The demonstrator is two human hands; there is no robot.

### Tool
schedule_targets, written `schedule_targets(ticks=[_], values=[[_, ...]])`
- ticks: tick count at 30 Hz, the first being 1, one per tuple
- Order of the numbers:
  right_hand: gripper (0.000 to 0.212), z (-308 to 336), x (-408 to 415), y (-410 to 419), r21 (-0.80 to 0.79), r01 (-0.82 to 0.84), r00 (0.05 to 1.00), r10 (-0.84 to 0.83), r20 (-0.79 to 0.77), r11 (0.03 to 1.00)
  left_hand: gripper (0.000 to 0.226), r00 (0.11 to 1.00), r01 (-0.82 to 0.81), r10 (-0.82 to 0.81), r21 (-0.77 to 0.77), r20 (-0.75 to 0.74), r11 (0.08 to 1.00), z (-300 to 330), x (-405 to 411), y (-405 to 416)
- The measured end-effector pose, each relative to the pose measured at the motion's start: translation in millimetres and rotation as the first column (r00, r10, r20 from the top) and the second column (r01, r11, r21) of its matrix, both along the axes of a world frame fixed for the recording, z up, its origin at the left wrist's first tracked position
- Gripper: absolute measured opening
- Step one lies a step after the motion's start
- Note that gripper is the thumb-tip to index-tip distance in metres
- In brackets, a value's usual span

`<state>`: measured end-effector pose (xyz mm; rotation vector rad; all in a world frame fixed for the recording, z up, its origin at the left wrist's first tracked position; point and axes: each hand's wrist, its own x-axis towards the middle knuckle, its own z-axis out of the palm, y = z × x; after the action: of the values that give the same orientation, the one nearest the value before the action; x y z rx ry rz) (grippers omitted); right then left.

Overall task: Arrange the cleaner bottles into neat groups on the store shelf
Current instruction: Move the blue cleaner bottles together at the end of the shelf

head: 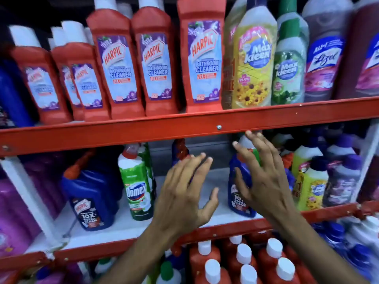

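Both hands reach into the middle shelf (127,224). My left hand (184,191) is spread open in front of a dark blue bottle with a red cap (180,149), which it mostly hides. My right hand (260,177) has its fingers apart, curved over a blue Harpic bottle (239,193) without closing on it. Further left stand a green Domex bottle (139,181) and a blue Harpic jug (90,197). Yellow and purple Max Kleen bottles (311,181) crowd the right end.
The upper shelf holds a row of red Harpic bathroom cleaners (155,64), then Max Kleen (254,56) and Lizol (326,56) bottles. A red shelf rail (143,132) hangs just above my fingers. Red white-capped bottles (244,261) fill the lower shelf. Bare shelf shows between the Domex and the blue Harpic bottle.
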<state>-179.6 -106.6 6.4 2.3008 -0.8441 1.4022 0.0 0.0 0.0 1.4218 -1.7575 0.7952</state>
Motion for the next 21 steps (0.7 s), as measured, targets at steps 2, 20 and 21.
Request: schedule_targets(ticks=[2, 20, 21], values=[[0.054, -16.3, -13.0, -5.7, 0.115, -0.025, 0.995, 0.014, 0.095, 0.993, 0.052, 0.988, 0.047, -0.033, 0.089, -0.150, 0.995, -13.5, -13.0, -12.4], [0.045, -93.8, -32.1, -35.8, 0.699, -0.229, 0.954, 0.016, 0.298, 0.677, 0.049, 0.646, 0.358, 0.064, 0.377, -0.760, 0.854, -87.6, -37.2, -119.1], [0.046, -93.3, -31.9, -31.0, 0.676, -0.250, 0.949, 0.039, 0.312, 0.693, 0.050, 0.646, 0.356, 0.039, 0.346, -0.763, 0.868, -86.4, -35.9, -111.2]])
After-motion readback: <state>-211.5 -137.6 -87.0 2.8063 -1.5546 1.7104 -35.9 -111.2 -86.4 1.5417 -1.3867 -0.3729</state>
